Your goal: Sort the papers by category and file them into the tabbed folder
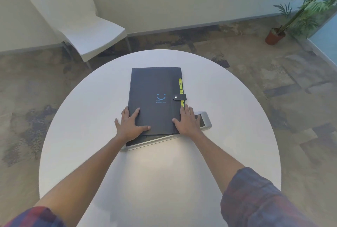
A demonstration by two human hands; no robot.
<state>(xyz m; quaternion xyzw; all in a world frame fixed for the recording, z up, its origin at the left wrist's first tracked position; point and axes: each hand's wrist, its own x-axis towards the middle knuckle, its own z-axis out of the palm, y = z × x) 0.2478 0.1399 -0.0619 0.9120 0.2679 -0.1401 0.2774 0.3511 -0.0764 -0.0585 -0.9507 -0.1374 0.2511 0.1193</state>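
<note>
A dark grey tabbed folder [155, 88] with a blue smile logo lies closed on the round white table [91, 117]. Its snap strap [179, 97] is fastened over the right edge, where yellow tabs [180, 85] stick out. My left hand [130, 123] rests flat on the folder's near left corner, fingers spread. At the near right corner my right hand [187, 120] lies on the folder's edge, fingers along the tabs. No loose papers are visible. The folder sits on a silver tablet-like device [205, 120], which pokes out at the near edge and right.
A white chair [82, 31] stands beyond the table at the far left. A potted plant [275, 35] is on the floor at the far right. Patterned floor surrounds the table, with a low wall ledge behind.
</note>
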